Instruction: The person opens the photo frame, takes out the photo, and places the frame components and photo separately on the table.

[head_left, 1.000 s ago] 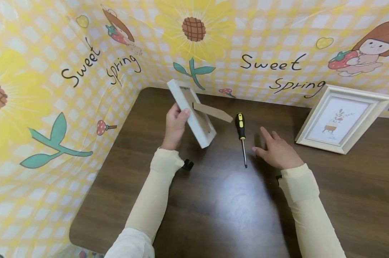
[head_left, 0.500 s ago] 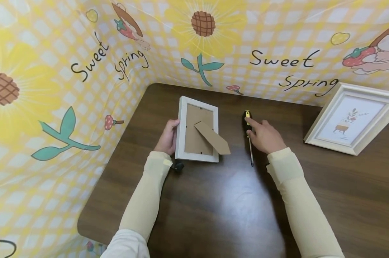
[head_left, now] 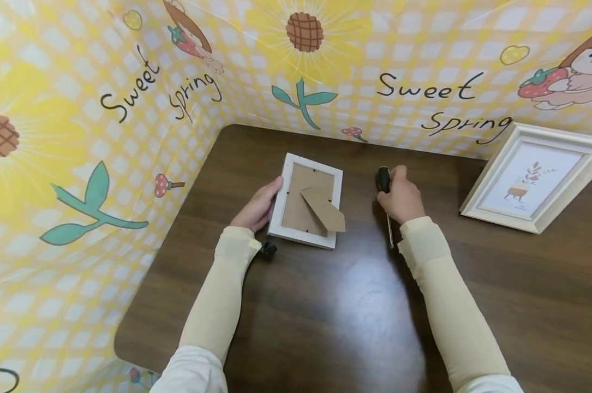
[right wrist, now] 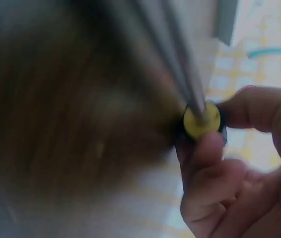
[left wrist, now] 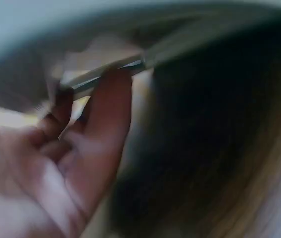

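Note:
A small white photo frame (head_left: 296, 194) lies back side up, its brown backing and folding stand (head_left: 325, 210) facing me. My left hand (head_left: 257, 207) grips its left edge, the fingers mostly hidden beneath; in the left wrist view the thumb and fingers are curled at a blurred edge. To the right, my right hand (head_left: 404, 197) holds a screwdriver (head_left: 383, 179) by its black handle, with the shaft pointing toward me. The right wrist view shows the handle's yellow end (right wrist: 194, 125) pinched between thumb and fingers, the metal shaft (right wrist: 177, 74) blurred.
A larger cream picture frame (head_left: 472, 199) with a plant print stands tilted at the right of the dark wooden table (head_left: 335, 305). Behind and to the left hangs a yellow checked cloth (head_left: 404, 49) with flower prints.
The small photo frame has turned back side up and come down lower. My right hand has moved left to the screwdriver and taken hold of its handle.

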Demonstrator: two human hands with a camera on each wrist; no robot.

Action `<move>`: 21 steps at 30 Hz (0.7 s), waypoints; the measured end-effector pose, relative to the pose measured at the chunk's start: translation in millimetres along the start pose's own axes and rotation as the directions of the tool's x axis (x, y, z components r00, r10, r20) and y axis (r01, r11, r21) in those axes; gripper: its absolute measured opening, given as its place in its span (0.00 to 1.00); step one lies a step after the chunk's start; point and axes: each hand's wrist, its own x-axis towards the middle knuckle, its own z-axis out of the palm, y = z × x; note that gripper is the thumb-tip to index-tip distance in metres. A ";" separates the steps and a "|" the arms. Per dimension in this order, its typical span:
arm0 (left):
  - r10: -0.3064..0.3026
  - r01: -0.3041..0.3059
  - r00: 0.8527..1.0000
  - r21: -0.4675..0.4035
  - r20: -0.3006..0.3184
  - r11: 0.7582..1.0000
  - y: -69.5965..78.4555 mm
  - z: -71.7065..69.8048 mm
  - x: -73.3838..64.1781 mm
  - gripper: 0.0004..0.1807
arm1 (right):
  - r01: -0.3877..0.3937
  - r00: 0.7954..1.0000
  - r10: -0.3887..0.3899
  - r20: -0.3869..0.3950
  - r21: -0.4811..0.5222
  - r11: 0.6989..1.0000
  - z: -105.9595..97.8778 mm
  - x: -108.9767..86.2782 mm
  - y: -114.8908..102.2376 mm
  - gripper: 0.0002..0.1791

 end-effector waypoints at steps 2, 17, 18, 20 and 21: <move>-0.025 0.035 0.998 0.189 -0.055 0.981 4.7 5.1 -1.8 0.28 | -0.078 0.997 0.078 0.008 0.178 0.981 -6.6 -1.0 5.0 0.38; 0.074 0.294 0.944 0.923 -0.320 0.249 14.8 78.9 -2.3 0.59 | 0.094 0.994 0.020 -0.103 0.957 0.273 -66.0 -51.6 3.6 0.16; 0.070 0.294 0.945 0.925 -0.319 0.241 13.9 81.3 -1.9 0.58 | 0.108 0.994 0.004 -0.113 0.965 0.240 -66.8 -53.9 3.8 0.15; 0.053 0.270 0.955 0.931 -0.291 0.245 11.7 85.3 -1.3 0.58 | 0.136 0.991 -0.018 -0.135 0.971 0.197 -67.4 -58.1 4.3 0.13; 0.041 0.246 0.963 0.933 -0.265 0.262 10.9 87.3 -1.5 0.57 | 0.148 0.989 -0.029 -0.145 0.972 0.181 -67.2 -59.5 5.0 0.13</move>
